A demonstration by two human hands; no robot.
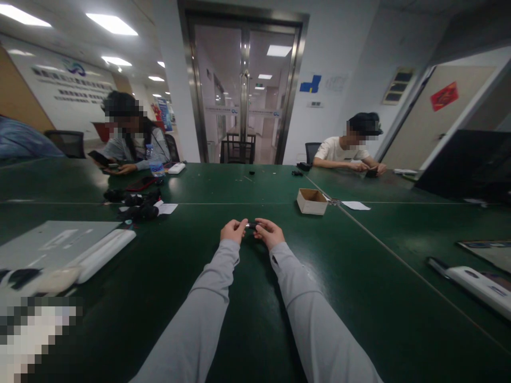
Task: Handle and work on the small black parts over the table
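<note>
Both my hands meet over the middle of the green table [255,298], arms stretched forward in light grey sleeves. Between them is a small dark object with a shiny silvery part [251,226]; it is too small to tell its kind. My left hand [233,231] pinches its left end between thumb and fingers. On the other side, my right hand [270,232] grips the right end with its fingertips. The fingers cover much of the object. Beyond my right hand stands an open cardboard box [312,202], whose inside bottom is hidden.
At left lie black gear [143,206], white paper [167,208], a grey panel [59,242] and a long white device [107,254]. A water bottle [156,162] stands farther back. A white device [481,287] and dark monitor [467,167] are at right. Two people sit across the table.
</note>
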